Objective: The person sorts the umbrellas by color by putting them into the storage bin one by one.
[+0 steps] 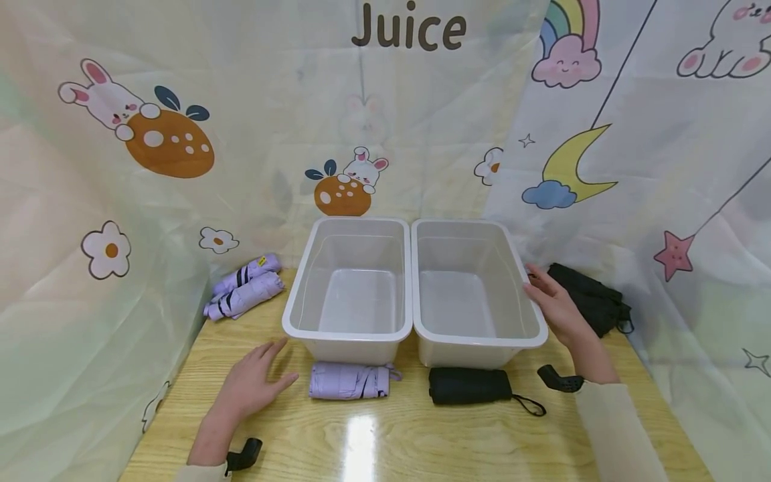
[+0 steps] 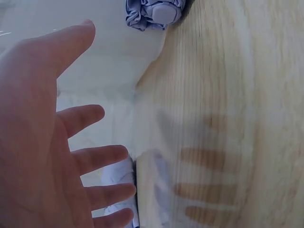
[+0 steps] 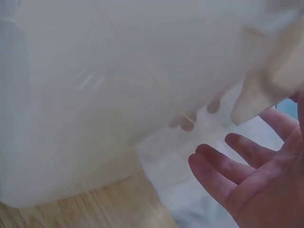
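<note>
My left hand (image 1: 249, 381) is held over the table with its fingers spread, left of a folded lilac umbrella (image 1: 349, 381). That umbrella lies in front of the left white bin (image 1: 346, 337); its end (image 2: 165, 14) shows at the top of the left wrist view. My right hand (image 1: 560, 308) is at the outer side of the right white bin (image 1: 482, 341), fingers relaxed around the rim's edge; whether they touch it I cannot tell. In the right wrist view its fingers (image 3: 216, 178) stand apart beside the bin wall. A folded black umbrella (image 1: 470, 386) lies before the right bin.
Two more lilac umbrellas (image 1: 249, 294) lie at the back left of the wooden table (image 1: 289, 442). Black folded umbrellas (image 1: 587, 294) lie at the back right, partly behind my right hand. A printed cloth (image 1: 253, 134) hangs close behind the bins.
</note>
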{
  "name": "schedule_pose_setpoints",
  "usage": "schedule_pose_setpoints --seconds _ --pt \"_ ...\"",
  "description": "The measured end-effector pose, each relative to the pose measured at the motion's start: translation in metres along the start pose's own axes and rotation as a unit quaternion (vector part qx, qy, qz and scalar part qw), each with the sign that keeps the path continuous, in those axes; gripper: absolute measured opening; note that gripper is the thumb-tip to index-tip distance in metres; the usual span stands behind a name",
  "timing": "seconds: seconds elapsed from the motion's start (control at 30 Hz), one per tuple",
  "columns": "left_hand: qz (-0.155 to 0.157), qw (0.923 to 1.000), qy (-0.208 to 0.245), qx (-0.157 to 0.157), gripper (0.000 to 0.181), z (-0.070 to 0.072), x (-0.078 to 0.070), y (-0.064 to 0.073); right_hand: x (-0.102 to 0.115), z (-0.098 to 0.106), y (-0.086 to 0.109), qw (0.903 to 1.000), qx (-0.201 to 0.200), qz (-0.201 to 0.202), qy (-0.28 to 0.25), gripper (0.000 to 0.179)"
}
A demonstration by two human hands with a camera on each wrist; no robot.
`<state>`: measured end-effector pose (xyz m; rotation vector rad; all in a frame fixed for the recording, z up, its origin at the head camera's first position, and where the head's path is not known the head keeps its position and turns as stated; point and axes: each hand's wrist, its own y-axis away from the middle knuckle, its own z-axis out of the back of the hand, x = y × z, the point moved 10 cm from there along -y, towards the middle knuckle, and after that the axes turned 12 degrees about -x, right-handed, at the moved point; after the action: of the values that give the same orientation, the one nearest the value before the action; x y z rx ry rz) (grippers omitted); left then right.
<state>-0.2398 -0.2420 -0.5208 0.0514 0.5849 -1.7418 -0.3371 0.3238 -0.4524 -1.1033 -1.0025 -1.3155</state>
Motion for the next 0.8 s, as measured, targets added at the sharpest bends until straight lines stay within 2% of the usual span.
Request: schedule_pose_setpoints --seconds 0.2,0.4,0.63,0.8 --pt "0.004 0.9999 -0.008 0.008 0.073 -0.006 0.003 0.003 0.000 -0.011 0.000 0.9976 0.005 -0.016 -0.067 0.066" --pt "-0.006 0.9999 -0.014 0.006 0.069 -0.002 0.005 -0.002 -0.004 -0.013 0.000 0.9940 -0.006 -0.030 -0.105 0.065" --pt "-0.052 0.9980 -0.034 -0.006 0.068 0.010 0.012 -0.025 -0.004 -0.012 0.000 0.9914 -0.016 -0.032 -0.126 0.064" --pt "-0.086 0.9952 -0.041 -0.021 0.074 0.018 0.028 -0.048 -0.004 -0.012 -0.001 0.9893 -0.013 -0.042 -0.139 0.064"
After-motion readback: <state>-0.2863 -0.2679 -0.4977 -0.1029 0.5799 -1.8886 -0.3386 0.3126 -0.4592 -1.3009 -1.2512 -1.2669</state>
